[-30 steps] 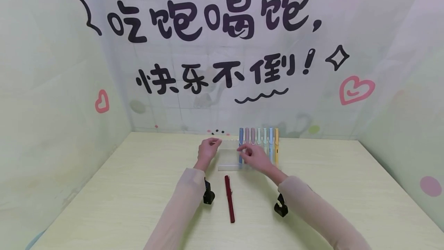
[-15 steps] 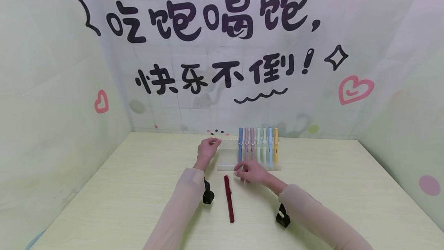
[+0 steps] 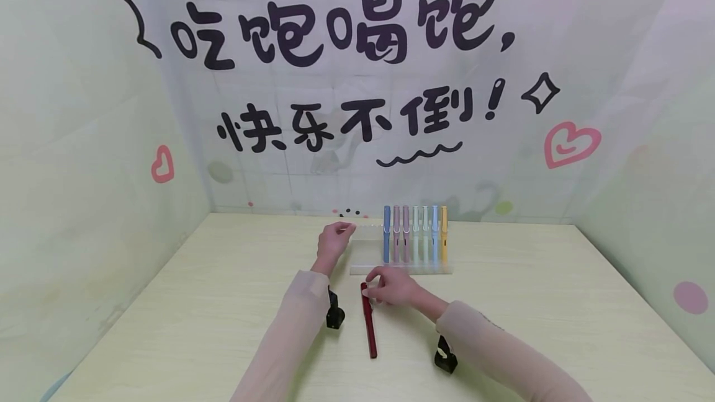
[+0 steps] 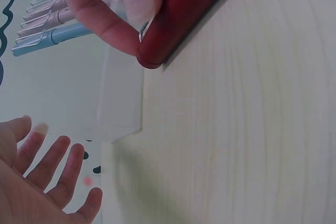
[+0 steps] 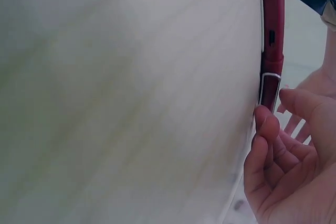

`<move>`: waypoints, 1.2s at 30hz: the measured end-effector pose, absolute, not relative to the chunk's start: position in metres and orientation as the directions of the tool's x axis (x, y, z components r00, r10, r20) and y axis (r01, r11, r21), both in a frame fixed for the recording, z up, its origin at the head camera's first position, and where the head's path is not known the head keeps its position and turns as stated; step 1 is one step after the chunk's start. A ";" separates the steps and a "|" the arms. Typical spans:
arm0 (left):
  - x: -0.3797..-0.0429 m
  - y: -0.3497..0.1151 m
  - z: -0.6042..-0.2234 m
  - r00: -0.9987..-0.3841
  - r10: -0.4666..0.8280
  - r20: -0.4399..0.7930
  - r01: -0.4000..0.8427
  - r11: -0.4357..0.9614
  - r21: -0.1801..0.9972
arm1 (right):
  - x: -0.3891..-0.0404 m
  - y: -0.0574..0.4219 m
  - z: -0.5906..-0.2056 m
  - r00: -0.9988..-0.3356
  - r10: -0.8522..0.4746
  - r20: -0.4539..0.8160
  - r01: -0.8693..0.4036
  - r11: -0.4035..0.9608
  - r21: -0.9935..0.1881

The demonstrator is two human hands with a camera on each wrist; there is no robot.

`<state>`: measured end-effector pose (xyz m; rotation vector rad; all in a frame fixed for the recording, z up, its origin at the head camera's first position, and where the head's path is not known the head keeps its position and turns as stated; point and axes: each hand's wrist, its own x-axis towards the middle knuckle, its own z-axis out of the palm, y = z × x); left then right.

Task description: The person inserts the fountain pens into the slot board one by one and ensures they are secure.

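Note:
A dark red pen (image 3: 369, 327) with a metal clip lies on the table in front of a clear pen rack (image 3: 363, 269). My right hand (image 3: 393, 286) is at its far, capped end; thumb and fingertips pinch the cap beside the clip, as the right wrist view shows. My left hand (image 3: 334, 242) is at the rack's upper left corner, thumb and forefinger pinching its edge, the other fingers spread in the left wrist view. Several pens stand side by side in the rack's right part: a blue pen (image 3: 386, 234), mauve, pale green, light blue, and a yellow pen (image 3: 444, 234) at the end.
The pale wood-grain table (image 3: 223, 303) runs back to a printed cloth wall (image 3: 313, 191) just behind the rack. Black camera mounts hang below both cuffs, a left mount (image 3: 334, 312) and a right mount (image 3: 445, 357).
My right hand has come from in front of the standing pens down and left to the red pen's cap, which it now pinches. The left hand has stayed at the rack's corner.

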<state>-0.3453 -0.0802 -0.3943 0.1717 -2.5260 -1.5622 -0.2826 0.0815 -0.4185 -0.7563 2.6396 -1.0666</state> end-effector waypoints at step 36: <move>-0.348 -0.080 -0.397 -0.976 -0.196 0.094 -0.007 0.460 0.888 | -0.285 0.089 -0.416 -0.832 -0.541 0.124 -0.515 0.668 -0.538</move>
